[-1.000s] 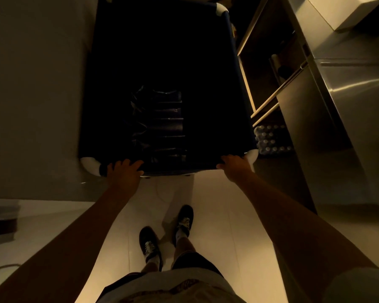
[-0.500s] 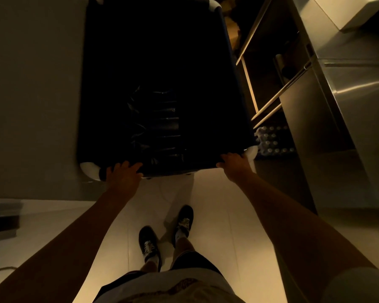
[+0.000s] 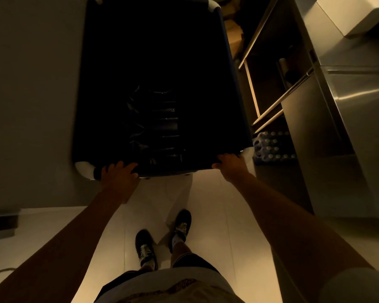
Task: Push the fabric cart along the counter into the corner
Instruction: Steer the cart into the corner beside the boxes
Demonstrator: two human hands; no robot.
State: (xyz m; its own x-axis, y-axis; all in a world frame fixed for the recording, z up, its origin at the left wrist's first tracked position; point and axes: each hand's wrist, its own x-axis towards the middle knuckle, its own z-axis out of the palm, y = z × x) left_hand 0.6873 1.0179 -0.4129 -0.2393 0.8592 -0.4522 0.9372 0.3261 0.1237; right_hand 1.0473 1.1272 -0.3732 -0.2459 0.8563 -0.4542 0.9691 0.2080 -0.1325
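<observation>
The dark fabric cart [image 3: 158,84] stands directly ahead of the person, its right side just beside the steel counter [image 3: 348,119]; the left hand [image 3: 118,173] curls over the cart's near rim by the left white corner; the right hand [image 3: 230,164] grips the same rim at the corner nearest the counter.

Dim, warm amber light. The fabric cart [image 3: 158,73] interior sinks into near-black, the floor [image 3: 217,215] glows palest, glare streaks the steel bench [image 3: 359,95], and wide-angle edges bend.
</observation>
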